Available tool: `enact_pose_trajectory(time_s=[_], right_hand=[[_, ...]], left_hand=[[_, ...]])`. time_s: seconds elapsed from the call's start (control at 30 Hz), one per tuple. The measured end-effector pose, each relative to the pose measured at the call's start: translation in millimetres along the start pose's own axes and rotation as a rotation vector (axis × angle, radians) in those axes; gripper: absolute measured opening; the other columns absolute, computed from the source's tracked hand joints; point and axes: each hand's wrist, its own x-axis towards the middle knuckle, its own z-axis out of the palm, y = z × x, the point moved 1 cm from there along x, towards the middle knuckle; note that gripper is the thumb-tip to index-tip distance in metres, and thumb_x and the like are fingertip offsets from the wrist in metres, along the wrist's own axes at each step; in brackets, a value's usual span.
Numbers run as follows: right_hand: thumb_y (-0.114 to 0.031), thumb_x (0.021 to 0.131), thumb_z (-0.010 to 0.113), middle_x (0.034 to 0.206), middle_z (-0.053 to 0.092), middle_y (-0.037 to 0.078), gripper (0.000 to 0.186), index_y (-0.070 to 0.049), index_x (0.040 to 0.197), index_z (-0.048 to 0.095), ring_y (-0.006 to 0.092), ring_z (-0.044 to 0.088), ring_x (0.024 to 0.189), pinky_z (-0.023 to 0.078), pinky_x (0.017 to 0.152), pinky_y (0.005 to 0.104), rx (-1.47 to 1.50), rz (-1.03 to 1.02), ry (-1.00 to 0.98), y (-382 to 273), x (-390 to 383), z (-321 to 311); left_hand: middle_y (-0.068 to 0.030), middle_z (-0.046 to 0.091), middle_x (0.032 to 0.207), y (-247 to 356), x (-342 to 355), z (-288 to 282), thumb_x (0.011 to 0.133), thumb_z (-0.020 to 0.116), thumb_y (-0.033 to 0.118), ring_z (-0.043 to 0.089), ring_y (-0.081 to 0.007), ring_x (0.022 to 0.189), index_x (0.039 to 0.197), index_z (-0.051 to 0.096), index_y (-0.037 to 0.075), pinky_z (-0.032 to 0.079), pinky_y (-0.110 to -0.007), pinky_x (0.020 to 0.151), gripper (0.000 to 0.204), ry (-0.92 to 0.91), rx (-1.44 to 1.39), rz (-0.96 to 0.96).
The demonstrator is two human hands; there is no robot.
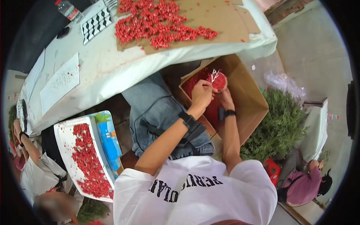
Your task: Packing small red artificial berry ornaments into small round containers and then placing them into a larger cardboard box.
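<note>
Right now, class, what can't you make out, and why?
In the head view:
Right hand: some fingers hidden behind the red bundle.
Cardboard box: part of its inside hidden by the left hand.
Red berry-like pile: cut off by the top edge.
Specks on the white sheet: too small to identify.

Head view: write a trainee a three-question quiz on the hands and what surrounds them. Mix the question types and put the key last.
1. Multiple choice. The left hand and right hand work over the opening of:
A) the plastic bottle
B) the cardboard box
C) the blue package

2. True or false: in the picture, green foliage lies to the right of the cardboard box.

3. Fill in the blank: the round piece in the right hand is mainly ____ in colour.

Key: 1. B; 2. true; 3. red.
</note>
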Motion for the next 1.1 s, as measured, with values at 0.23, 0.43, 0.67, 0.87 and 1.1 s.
enact_pose_trajectory(time_s=[0.23,0.43,0.67,0.87,1.1], right_hand=[[0.0,0.087,0.045,0.133,0.052,0.008,0.063,-0.018,0.146,0.031,0.0244,0.062,0.105,0.059,0.07,0.0364,-0.099,-0.476,0.185,-80,-76,-9],[0.011,0.081,0.044,0.135,0.049,0.009,0.071,-0.016,0.146,0.033,0.0222,0.062,0.103,0.06,0.068,0.0294,-0.297,-0.675,0.326,-103,-92,33],[0.011,0.082,0.049,0.136,0.048,0.008,0.07,-0.016,0.145,0.036,0.0185,0.058,0.109,0.06,0.069,0.0285,-0.553,-0.824,0.335,-92,-84,76],[0.009,0.083,0.054,0.135,0.049,0.009,0.065,-0.014,0.143,0.04,0.0189,0.057,0.11,0.06,0.066,0.0279,-1.202,-0.95,0.59,-96,-95,96],[-0.005,0.08,0.065,0.105,0.056,0.021,0.061,-0.018,0.137,0.049,0.0337,0.064,0.086,0.056,0.073,0.0414,-0.713,-0.741,0.607,-94,-45,28]], left_hand=[[-0.0125,0.072,0.087,-38,32,12,0.09,0.054,0.01,0.058,-0.0119,0.053,0.094,0.06,0.003,0.036,-0.024,0.038,0.01,-0.029,-0.07,-0.146],[-0.0118,0.071,0.081,-49,36,14,0.087,0.054,0.004,0.059,-0.0127,0.051,0.089,0.061,0.002,0.042,-0.025,0.043,0.008,0.079,-0.07,-0.291],[-0.0112,0.07,0.08,-56,41,5,0.085,0.058,0.002,0.063,-0.0147,0.056,0.091,0.062,0.002,0.046,-0.027,0.046,0.007,0.101,0.006,-0.264],[-0.0122,0.066,0.076,-55,44,4,0.084,0.059,0.0,0.065,-0.0184,0.057,0.092,0.061,0.001,0.049,-0.03,0.046,0.009,0.149,0.024,-0.259],[-0.0117,0.064,0.075,-64,50,1,0.084,0.058,-0.001,0.063,-0.0195,0.052,0.09,0.059,0.004,0.045,-0.03,0.038,0.008,0.141,-0.14,-0.351]])
